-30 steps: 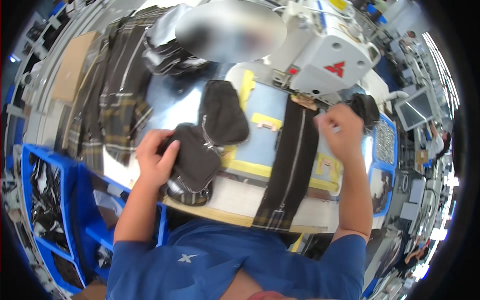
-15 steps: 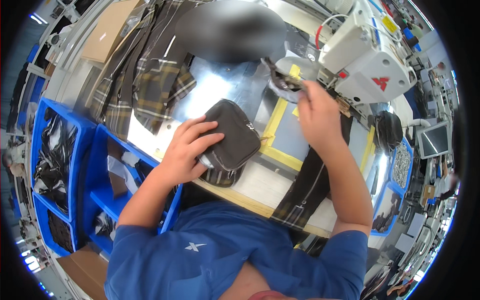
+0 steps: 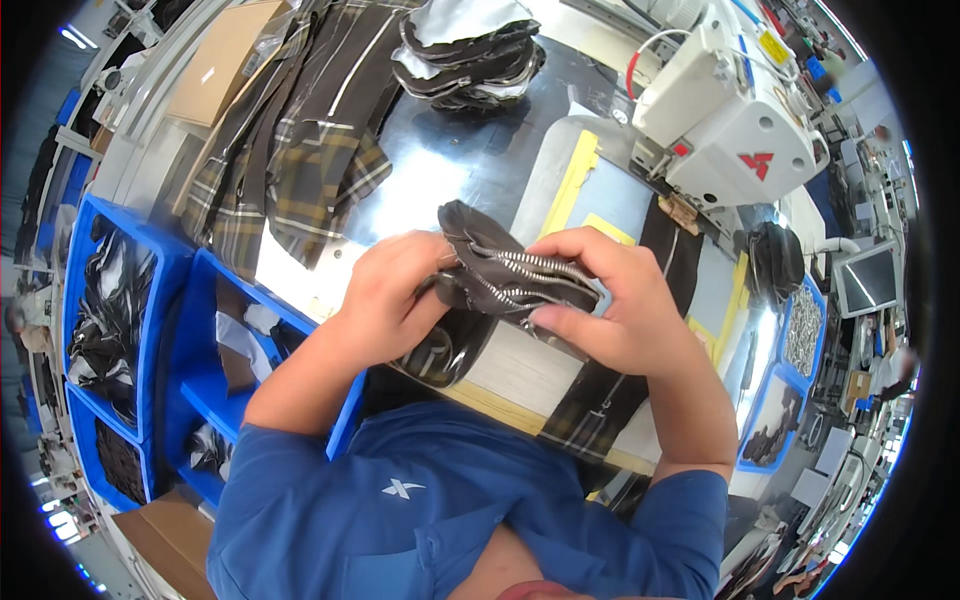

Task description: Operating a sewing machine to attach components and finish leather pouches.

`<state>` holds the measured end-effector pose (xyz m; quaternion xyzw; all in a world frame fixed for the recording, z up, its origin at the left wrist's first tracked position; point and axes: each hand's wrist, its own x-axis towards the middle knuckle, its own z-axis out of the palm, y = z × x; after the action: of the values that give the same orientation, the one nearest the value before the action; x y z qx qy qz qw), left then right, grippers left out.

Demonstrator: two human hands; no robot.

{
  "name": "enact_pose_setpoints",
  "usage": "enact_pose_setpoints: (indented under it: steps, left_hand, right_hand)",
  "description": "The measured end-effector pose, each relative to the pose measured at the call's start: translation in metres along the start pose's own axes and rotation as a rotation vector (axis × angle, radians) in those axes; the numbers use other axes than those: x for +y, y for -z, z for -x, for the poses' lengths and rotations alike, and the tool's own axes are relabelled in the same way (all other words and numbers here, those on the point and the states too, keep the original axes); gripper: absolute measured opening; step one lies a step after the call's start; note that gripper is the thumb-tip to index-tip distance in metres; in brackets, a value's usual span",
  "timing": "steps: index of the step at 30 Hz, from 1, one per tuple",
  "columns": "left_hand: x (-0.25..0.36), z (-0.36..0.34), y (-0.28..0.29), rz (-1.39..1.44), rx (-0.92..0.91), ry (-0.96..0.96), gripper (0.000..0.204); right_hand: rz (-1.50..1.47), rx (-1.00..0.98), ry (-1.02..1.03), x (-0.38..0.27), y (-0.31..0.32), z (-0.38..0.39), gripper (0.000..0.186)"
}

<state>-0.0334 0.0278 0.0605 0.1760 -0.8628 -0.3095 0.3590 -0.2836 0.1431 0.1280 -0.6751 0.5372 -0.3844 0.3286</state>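
Two hands (image 3: 390, 295) (image 3: 632, 305), one held pouch (image 3: 515, 275)

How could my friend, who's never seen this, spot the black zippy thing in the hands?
Find the big white machine at upper right, then look down and left to the left hand and right hand. Between them is the dark zippered piece. It's bunched up with two rows of silver teeth, unlike the long strip lying flat beside it.
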Motion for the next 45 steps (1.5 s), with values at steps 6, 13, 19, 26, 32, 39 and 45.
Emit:
enact_pose_setpoints:
  steps: [6,13,19,26,32,39,45]
  left_hand:
    - [0.0,-0.006,-0.001,0.131,0.054,-0.041,0.033]
    - [0.0,-0.017,0.003,0.208,0.005,-0.245,0.023]
    - [0.001,-0.02,-0.009,0.359,-0.316,-0.06,0.022]
    - [0.025,-0.013,-0.029,0.284,-0.004,0.147,0.013]
    - [0.024,-0.013,-0.033,0.426,-0.132,0.092,0.044]
    - [0.012,0.006,0.012,-0.242,-0.116,0.332,0.034]
    - [-0.008,0.03,0.021,-0.339,-0.396,0.473,0.061]
  right_hand:
    - [-0.438,0.197,-0.319,0.011,0.006,0.012,0.025]
    - [-0.374,0.434,-0.252,0.015,0.006,0.02,0.022]
    - [-0.364,0.163,-0.209,-0.008,0.002,0.044,0.046]
    - [-0.483,0.183,-0.23,0.005,-0.023,0.055,0.092]
    - [-0.457,0.406,-0.312,0.003,0.005,0.082,0.06]
    - [0.613,1.382,-0.098,0.003,0.14,0.144,0.054]
    - [1.488,0.984,-0.418,0.13,0.24,0.218,0.045]
